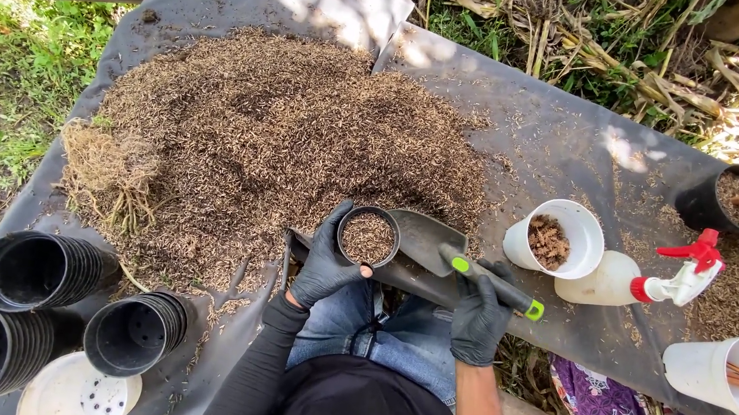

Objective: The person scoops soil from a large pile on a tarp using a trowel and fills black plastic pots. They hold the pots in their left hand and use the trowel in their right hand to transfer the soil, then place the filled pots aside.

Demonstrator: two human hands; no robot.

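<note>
My left hand (326, 261), in a black glove, grips a small black pot (368, 236) filled with brown husk mix. My right hand (480, 313), also gloved in black, holds the dark handle of a hand trowel (424, 236) with green trim; its grey blade lies just right of the pot. Both hover at the near edge of a large heap of brown husk substrate (278, 139) spread on a grey plastic sheet (560, 135).
Stacks of empty black pots (136, 331) lie on their sides at lower left, beside a white saucer (65, 390). To the right are a white cup of brown bits (560, 238), a spray bottle with a red trigger (636, 279), a filled black pot (730, 199) and a white cup of sticks (726, 372).
</note>
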